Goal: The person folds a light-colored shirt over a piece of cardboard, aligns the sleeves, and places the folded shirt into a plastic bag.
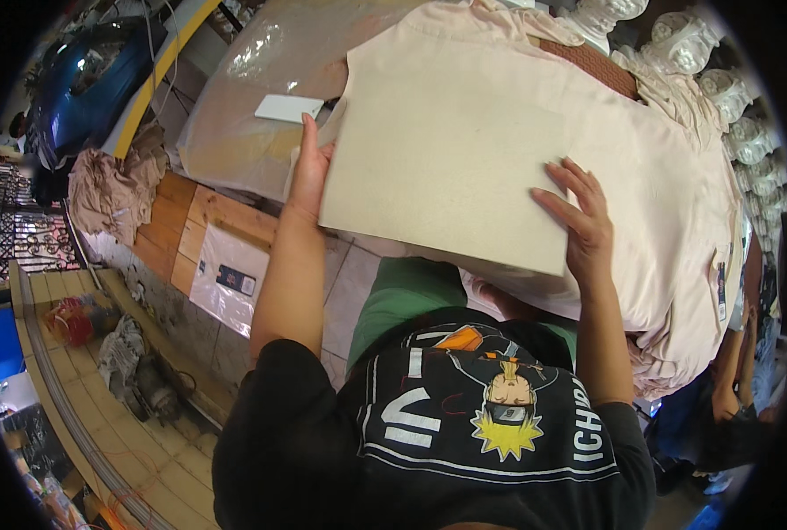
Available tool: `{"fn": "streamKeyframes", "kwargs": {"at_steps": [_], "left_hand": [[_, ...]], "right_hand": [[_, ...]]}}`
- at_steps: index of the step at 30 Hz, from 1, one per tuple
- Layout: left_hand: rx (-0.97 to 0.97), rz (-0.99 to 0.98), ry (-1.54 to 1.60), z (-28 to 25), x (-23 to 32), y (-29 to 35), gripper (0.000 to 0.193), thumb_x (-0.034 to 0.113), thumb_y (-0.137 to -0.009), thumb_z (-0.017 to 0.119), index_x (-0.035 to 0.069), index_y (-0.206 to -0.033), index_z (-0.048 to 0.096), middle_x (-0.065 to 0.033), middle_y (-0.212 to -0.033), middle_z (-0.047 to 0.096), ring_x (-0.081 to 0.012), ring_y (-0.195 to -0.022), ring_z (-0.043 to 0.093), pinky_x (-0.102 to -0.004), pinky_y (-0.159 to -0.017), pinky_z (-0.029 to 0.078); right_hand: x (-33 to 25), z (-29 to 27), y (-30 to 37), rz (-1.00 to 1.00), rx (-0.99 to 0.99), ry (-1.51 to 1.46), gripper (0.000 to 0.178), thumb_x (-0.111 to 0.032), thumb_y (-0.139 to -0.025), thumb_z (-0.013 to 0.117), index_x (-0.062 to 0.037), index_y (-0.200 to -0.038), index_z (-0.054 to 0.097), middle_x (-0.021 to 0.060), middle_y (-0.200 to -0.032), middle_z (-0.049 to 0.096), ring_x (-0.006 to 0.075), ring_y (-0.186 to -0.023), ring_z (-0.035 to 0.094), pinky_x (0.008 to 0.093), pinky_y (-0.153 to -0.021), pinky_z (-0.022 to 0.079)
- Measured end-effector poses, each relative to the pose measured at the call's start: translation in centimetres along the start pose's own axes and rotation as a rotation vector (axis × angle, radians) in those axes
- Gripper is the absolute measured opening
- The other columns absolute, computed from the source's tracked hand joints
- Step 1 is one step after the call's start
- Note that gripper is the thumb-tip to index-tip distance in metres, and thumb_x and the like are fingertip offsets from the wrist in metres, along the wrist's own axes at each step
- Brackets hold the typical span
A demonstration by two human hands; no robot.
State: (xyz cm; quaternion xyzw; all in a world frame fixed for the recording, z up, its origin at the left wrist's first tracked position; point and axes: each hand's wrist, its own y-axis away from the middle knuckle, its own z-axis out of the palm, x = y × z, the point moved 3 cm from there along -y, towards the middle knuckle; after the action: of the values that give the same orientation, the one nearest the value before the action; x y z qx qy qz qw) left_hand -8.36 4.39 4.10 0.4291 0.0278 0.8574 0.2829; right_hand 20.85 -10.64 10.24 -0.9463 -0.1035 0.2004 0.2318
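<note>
A stiff cream-grey rectangular cardboard sheet [446, 168] lies over a pale pink garment [650, 203] spread on the table in front of me. At the sheet's left edge, my left hand [310, 172] is closed on it, thumb up along the side; its other fingers are mostly hidden. My right hand [586, 212] rests at the right edge with fingers spread over the top face, holding nothing in a closed grip. Fabric shows beneath the sheet's near edge. A white phone-like flat object [288, 108] sits beyond my left hand.
Clear plastic [243, 132] covers the table's left part. A plastic-wrapped folded garment [227, 278] with a dark tag lies on a wooden bench [181, 212], near crumpled pink cloth [119, 181]. Several bagged white bundles [685, 44] line the far right. Another person's arm [727, 375] shows lower right.
</note>
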Motion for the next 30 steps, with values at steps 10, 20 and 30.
{"fn": "streamKeyframes", "kwargs": {"at_steps": [10,20,30], "left_hand": [[0.157,0.052,-0.665,-2.8,0.9,0.0,0.047,0.010,-0.090,0.061,0.004,-0.134,0.049,-0.0062,-0.116,0.063,-0.0096,-0.095,0.060,-0.0274,-0.081,0.050],[0.434,0.565,-1.799,-9.9,9.5,-6.2,0.068,0.033,-0.078,0.071,0.016,-0.139,0.046,-0.0095,-0.135,0.052,-0.0302,-0.120,0.050,-0.0400,-0.100,0.041],[0.269,0.036,-1.935,-12.9,13.9,-8.6,0.072,0.039,-0.062,0.085,0.008,-0.121,0.058,-0.0132,-0.131,0.052,-0.0279,-0.122,0.047,-0.0387,-0.100,0.040]], "right_hand": [[3.2,3.2,1.4,0.797,0.088,-0.733,0.035,-0.002,-0.090,0.056,-0.0055,-0.125,0.059,0.0087,-0.108,0.064,0.0116,-0.081,0.062,0.0250,-0.075,0.051],[4.1,3.1,-0.2,1.078,-0.093,-0.690,0.041,-0.016,-0.085,0.068,0.0008,-0.122,0.058,-0.0066,-0.067,0.055,0.0012,-0.053,0.046,0.0164,-0.046,0.030],[4.4,3.7,-0.9,1.103,-0.079,-0.719,0.019,-0.019,-0.087,0.067,-0.0029,-0.097,0.062,-0.0048,-0.063,0.053,0.0035,-0.042,0.042,0.0181,-0.038,0.027]]}}
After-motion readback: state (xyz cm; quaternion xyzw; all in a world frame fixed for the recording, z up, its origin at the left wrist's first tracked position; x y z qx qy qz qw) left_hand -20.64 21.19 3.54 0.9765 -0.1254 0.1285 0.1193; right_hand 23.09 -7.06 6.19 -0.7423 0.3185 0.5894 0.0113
